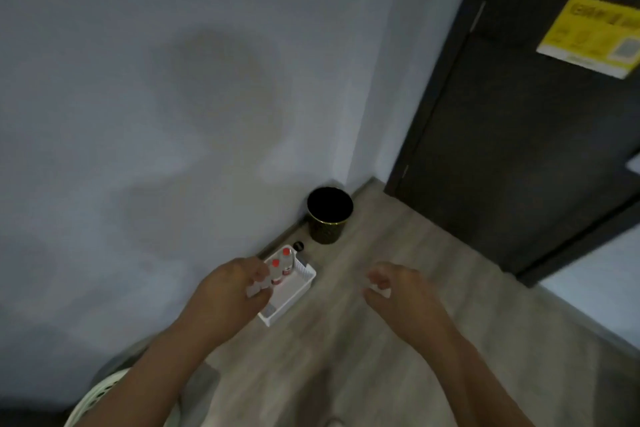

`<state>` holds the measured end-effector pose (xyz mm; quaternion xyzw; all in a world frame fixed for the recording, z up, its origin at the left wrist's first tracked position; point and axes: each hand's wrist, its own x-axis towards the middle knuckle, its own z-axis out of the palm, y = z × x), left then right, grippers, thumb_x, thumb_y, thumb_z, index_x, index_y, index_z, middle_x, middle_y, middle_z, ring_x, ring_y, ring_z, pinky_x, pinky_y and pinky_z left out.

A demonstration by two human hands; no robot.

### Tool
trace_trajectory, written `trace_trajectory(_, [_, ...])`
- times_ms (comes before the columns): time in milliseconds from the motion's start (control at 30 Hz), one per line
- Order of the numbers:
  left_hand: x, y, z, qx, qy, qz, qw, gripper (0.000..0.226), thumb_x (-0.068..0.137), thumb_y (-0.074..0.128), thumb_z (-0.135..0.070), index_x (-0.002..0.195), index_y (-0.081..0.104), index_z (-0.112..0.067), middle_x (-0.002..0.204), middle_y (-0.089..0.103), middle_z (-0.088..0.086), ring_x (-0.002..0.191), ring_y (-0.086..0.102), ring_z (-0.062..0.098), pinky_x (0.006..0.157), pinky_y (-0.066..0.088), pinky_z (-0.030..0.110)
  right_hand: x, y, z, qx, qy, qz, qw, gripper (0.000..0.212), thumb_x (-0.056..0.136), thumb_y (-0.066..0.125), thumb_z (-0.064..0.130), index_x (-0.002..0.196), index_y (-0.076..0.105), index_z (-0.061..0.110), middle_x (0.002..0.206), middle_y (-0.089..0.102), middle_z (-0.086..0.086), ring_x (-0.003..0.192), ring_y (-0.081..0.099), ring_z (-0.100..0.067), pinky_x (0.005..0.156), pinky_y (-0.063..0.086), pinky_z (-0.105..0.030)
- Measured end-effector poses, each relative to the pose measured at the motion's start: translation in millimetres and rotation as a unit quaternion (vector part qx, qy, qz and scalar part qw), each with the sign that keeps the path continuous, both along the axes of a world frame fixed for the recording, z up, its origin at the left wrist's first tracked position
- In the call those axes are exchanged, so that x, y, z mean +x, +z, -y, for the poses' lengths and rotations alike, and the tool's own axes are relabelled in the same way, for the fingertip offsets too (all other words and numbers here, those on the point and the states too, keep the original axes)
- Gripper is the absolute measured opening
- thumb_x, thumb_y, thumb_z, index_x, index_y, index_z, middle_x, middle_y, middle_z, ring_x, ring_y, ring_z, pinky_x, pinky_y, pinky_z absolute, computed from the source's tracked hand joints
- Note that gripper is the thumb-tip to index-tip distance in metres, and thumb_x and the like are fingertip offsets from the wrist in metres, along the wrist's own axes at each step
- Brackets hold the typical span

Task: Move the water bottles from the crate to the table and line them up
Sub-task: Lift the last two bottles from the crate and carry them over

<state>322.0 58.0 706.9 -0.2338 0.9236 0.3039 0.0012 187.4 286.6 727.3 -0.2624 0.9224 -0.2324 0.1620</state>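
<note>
Two red-capped bottles (281, 265) stand upright in the white crate (300, 291), which sits on the wood floor (398, 340) against the pale wall (173, 97). Left hand (230, 291) hovers in front of the crate's near end, fingers loosely curled, gripping nothing I can make out; blur hides whether the fingertips touch a bottle. Right hand (394, 288) hangs well apart to the right, over bare floor, fingers half curled and empty. Beyond the crate, a dark round bin (329, 218) stands in the corner, with a small black disc (298, 246) between the two. Dark door (519, 114) on the right carries a yellow notice (595, 35).
</note>
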Motion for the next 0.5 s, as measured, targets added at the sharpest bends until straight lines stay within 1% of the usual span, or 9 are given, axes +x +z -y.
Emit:
trace_trajectory(67, [-22, -1, 0, 0.008, 0.032, -0.003, 0.999, 0.039, 0.076, 0.057, -0.044, 0.105, 0.069, -0.020, 0.105, 0.068, -0.005, 0.096, 0.064, 0.015, 0.086, 0.048, 0.023, -35, -6, 7, 0.013, 0.031, 0.005, 0.999, 0.031, 0.086, 0.063, 0.032, 0.114, 0.064, 0.019, 0.108, 0.066, 0.003, 0.098, 0.060, -0.009, 0.087, 0.048, -0.022])
trace_trajectory(100, [-32, -3, 1, 0.012, 0.049, 0.001, 0.999, 0.037, 0.077, 0.061, -0.041, 0.106, 0.069, -0.020, 0.107, 0.068, -0.004, 0.098, 0.064, 0.016, 0.087, 0.048, 0.024, -51, -9, 12, 0.018, 0.045, 0.009, 0.999, 0.030, 0.086, 0.063, 0.031, 0.113, 0.064, 0.017, 0.107, 0.066, 0.003, 0.098, 0.060, -0.009, 0.086, 0.048, -0.023])
trace_trajectory(167, [-51, -7, 5, 0.011, 0.082, 0.015, 0.996, 0.028, 0.082, 0.068, -0.029, 0.109, 0.067, -0.021, 0.111, 0.066, -0.002, 0.100, 0.062, 0.017, 0.089, 0.048, 0.024, -79, -14, 25, 0.026, 0.069, 0.025, 0.997, 0.029, 0.086, 0.063, 0.029, 0.111, 0.064, 0.015, 0.104, 0.066, 0.001, 0.096, 0.060, -0.010, 0.086, 0.048, -0.024])
trace_trajectory(233, [-70, -12, 14, 0.010, 0.098, 0.028, 0.995, 0.025, 0.082, 0.068, -0.025, 0.108, 0.066, -0.023, 0.110, 0.066, -0.003, 0.097, 0.063, 0.016, 0.087, 0.049, 0.024, -106, -23, 40, 0.033, 0.093, 0.037, 0.994, 0.027, 0.086, 0.063, 0.029, 0.110, 0.064, 0.015, 0.103, 0.067, 0.001, 0.095, 0.061, -0.011, 0.086, 0.050, -0.027])
trace_trajectory(400, [-122, -38, 56, 0.019, 0.132, 0.049, 0.990, 0.017, 0.085, 0.063, -0.030, 0.102, 0.063, -0.029, 0.107, 0.065, -0.006, 0.092, 0.060, 0.010, 0.082, 0.052, 0.025, -174, -51, 95, 0.049, 0.126, 0.072, 0.988, 0.027, 0.085, 0.063, 0.027, 0.109, 0.064, 0.016, 0.103, 0.067, 0.001, 0.098, 0.061, -0.013, 0.088, 0.050, -0.030])
trace_trajectory(500, [-145, -53, 77, 0.026, 0.155, 0.049, 0.986, 0.022, 0.084, 0.065, -0.030, 0.105, 0.063, -0.028, 0.108, 0.066, -0.006, 0.093, 0.061, 0.010, 0.081, 0.052, 0.025, -199, -63, 122, 0.063, 0.140, 0.088, 0.984, 0.028, 0.087, 0.061, 0.026, 0.114, 0.062, 0.017, 0.106, 0.065, 0.002, 0.100, 0.061, -0.012, 0.089, 0.049, -0.027])
